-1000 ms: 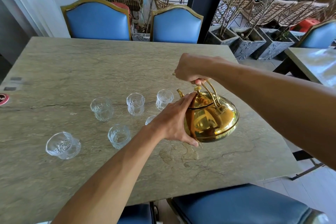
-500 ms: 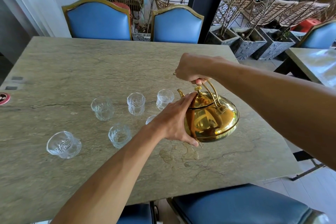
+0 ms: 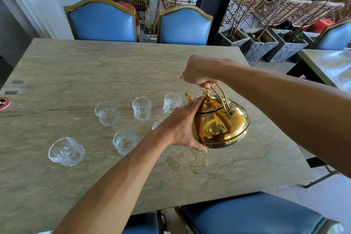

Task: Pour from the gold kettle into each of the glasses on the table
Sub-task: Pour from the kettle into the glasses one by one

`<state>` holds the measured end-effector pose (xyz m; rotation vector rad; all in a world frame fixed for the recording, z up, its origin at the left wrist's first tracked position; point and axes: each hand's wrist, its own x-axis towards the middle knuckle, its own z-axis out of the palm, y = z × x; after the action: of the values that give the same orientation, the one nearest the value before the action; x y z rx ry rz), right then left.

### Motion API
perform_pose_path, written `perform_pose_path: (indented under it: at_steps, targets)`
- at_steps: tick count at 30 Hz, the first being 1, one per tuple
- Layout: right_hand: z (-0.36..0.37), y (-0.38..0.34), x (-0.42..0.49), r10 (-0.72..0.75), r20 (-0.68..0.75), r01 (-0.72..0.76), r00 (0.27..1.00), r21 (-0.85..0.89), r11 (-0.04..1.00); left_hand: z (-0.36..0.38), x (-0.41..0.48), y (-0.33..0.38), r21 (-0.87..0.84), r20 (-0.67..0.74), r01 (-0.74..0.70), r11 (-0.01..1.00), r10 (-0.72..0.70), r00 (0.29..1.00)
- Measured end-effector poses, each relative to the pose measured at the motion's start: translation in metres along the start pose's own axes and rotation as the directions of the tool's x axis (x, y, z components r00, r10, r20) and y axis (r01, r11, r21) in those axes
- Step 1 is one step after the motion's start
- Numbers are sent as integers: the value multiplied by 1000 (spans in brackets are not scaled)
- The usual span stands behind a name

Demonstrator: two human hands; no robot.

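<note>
The gold kettle (image 3: 223,125) hangs tilted to the left, just above the stone table (image 3: 76,66). My right hand (image 3: 199,72) grips its arched handle from above. My left hand (image 3: 180,127) presses flat against the kettle's left side, fingers straight, fingertips near the lid knob. The spout points toward a clear glass (image 3: 171,103). Other clear glasses stand to the left: one (image 3: 141,108), another (image 3: 107,113), a nearer one (image 3: 124,141) and one leaning at the far left (image 3: 65,151). Another glass (image 3: 157,124) peeks out from behind my left wrist.
A wet patch (image 3: 190,159) lies on the table in front of the kettle. Blue chairs (image 3: 100,23) stand along the far side and one blue seat (image 3: 252,214) at the near edge. A red coaster (image 3: 4,103) sits at the left edge. Planters stand right of the table.
</note>
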<state>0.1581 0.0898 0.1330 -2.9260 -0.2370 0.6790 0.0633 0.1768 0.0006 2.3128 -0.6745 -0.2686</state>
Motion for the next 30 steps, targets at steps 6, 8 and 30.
perform_pose_path:
  at_steps: [6,8,30]
  targets:
    - [1,0,1,-2,1,2,1000,7,1000,-1,0,0,9,8,9,1000,-9,1000]
    - [1,0,2,-1,-3,1,1000,2,1000,-1,0,0,8,5,7,1000,-7,1000]
    - [14,15,-25,-56,-129,78,990,176,981,-1,-6,-4,175,76,21,984,-34,997]
